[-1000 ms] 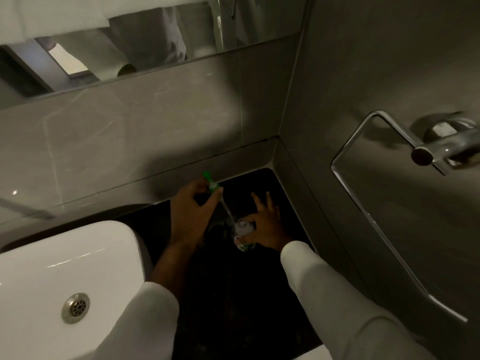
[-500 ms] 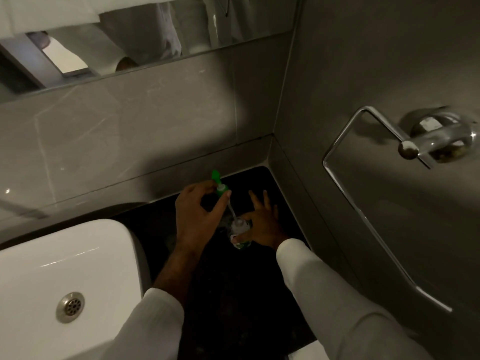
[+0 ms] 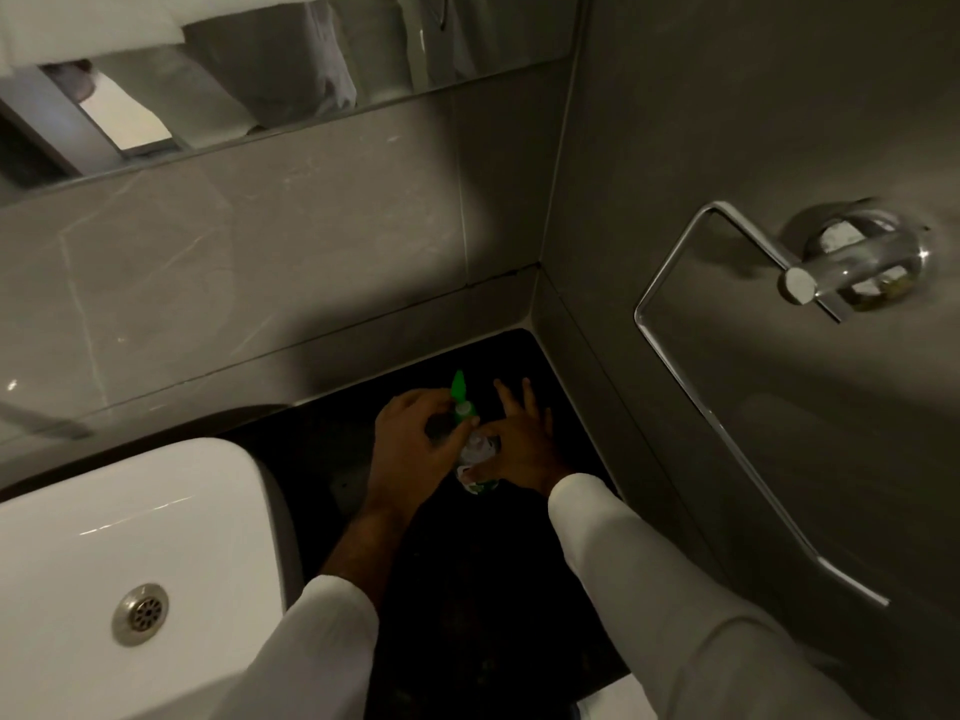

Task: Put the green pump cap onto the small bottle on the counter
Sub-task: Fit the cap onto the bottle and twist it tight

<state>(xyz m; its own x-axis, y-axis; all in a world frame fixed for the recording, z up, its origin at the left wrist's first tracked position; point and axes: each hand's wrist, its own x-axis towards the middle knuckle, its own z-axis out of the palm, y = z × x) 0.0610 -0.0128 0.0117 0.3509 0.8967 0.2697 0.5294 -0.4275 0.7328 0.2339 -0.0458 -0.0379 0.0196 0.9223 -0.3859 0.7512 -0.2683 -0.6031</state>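
Note:
The green pump cap (image 3: 461, 400) sits at the top of the small bottle (image 3: 477, 462), which stands on the dark counter (image 3: 467, 589) near the back corner. My left hand (image 3: 415, 444) grips the cap's collar with thumb and fingers, the green nozzle pointing away from me. My right hand (image 3: 519, 449) holds the bottle's clear, green-labelled body from the right, two fingers stretched out. The dip tube is hidden inside the bottle. I cannot tell whether the cap is fully seated.
A white basin (image 3: 130, 563) with a metal drain (image 3: 140, 613) fills the lower left, close to my left arm. Grey tiled walls close the corner. A chrome towel ring (image 3: 727, 407) juts from the right wall. A mirror (image 3: 234, 85) runs above.
My left hand has lowered the green pump cap, and the tube that was showing above the bottle has gone down inside it. My right hand has stayed on the bottle.

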